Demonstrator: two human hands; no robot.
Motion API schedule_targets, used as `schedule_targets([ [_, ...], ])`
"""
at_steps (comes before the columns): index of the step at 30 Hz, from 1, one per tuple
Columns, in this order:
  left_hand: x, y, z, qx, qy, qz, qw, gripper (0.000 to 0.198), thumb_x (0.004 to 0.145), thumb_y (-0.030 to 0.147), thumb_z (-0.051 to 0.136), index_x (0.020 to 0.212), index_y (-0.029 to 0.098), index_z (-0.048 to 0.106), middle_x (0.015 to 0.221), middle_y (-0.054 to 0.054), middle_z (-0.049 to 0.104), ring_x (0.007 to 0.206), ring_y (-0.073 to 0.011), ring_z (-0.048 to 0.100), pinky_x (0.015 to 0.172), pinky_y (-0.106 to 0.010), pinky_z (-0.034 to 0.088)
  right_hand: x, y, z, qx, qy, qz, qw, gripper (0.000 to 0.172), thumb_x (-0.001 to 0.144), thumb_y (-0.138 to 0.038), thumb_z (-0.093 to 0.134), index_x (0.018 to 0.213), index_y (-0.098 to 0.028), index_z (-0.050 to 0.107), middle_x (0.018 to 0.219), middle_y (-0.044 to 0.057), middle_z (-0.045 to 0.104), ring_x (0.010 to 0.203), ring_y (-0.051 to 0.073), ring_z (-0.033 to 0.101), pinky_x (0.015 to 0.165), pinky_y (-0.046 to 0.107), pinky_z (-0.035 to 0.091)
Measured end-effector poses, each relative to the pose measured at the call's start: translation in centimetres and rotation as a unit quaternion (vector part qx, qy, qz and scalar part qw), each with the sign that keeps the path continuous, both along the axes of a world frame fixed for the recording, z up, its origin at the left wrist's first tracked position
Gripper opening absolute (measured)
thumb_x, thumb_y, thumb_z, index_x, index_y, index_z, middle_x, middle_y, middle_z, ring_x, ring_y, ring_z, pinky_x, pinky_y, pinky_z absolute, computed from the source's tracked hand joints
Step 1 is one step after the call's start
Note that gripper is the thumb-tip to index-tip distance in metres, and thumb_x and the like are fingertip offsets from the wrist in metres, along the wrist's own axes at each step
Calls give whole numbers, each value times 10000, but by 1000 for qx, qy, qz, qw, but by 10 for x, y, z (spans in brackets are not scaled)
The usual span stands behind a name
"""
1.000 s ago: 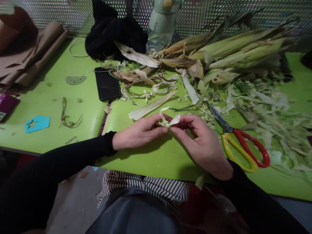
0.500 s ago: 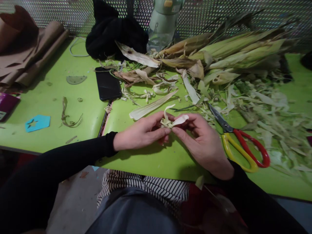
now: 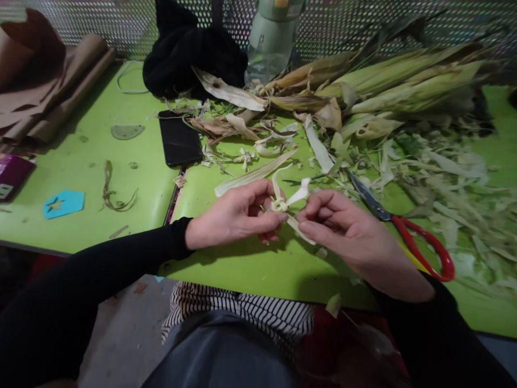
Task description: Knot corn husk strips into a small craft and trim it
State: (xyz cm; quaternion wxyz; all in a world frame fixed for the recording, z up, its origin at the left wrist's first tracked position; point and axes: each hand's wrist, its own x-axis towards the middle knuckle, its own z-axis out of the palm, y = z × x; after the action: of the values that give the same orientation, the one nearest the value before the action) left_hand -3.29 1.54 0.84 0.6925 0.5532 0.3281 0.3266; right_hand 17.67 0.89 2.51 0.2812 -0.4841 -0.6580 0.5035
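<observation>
Pinching a husk knot point(image 3: 278, 205), left hand point(image 3: 240, 215); right hand point(image 3: 347, 231), grip narrow, contents unclear.

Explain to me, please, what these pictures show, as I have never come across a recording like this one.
There is no machine here: these are a person's two bare hands, in black sleeves. Every picture comes from one camera worn on the person's head, looking forward and down.

The left hand has a small knotted piece of pale strips in its grip. The right hand is at one of the loose ends; whether it pinches that end is hard to tell.

On the green table lie scissors, partly hidden by the right hand, a dark phone and a blue paper piece with a star-shaped hole. Towards the back are what look like corn husks and a bottle.
</observation>
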Motion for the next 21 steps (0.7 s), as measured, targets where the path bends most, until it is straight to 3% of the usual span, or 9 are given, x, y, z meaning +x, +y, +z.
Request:
schedule_targets([
  [2,-1,1,1,5,-11,4,1000,298,859,322,701,968,174,466,645,49,602,573,-86,637,573,-199,531,3,0,1,13,-21,13,1000,215,856,-403,699,888,-234,570,747,-12,600,633,130,569,550,241,493],
  [7,-1,0,-2,7,20,-19,1000,266,879,270,643,1065,163,486,682,41,600,579,-92,628,601,-232,532,0,-1,-10,130,-68,-13,989,239,891,-402,665,1073,-250,632,878,27,673,727,174,619,615,292,515],
  [11,1,-2,-4,28,60,-22,998,289,829,310,703,1000,165,522,676,54,539,575,-78,557,548,-209,441,-5,-4,-15,207,-77,-48,974,109,914,-343,651,991,-274,686,911,17,713,754,180,650,672,311,521],
  [14,1,-1,-5,58,87,-7,995,245,846,355,681,916,166,541,665,48,514,575,-72,503,519,-204,366,-5,-7,-14,206,-67,-40,975,66,921,-321,639,941,-275,681,852,5,713,737,185,660,687,324,531],
  [18,1,-1,-7,77,103,11,992,138,863,276,618,874,168,533,617,56,491,554,-70,463,509,-197,333,-3,-7,-11,206,-87,-40,974,101,935,-337,612,924,-258,674,824,11,693,732,183,650,615,300,506],
  [21,2,-3,-7,59,110,-37,992,163,870,304,618,875,158,546,619,60,480,533,-69,465,495,-193,343,-2,-4,-11,249,-114,-12,962,163,909,-364,650,1021,-255,699,920,34,683,806,196,647,659,316,521],
])
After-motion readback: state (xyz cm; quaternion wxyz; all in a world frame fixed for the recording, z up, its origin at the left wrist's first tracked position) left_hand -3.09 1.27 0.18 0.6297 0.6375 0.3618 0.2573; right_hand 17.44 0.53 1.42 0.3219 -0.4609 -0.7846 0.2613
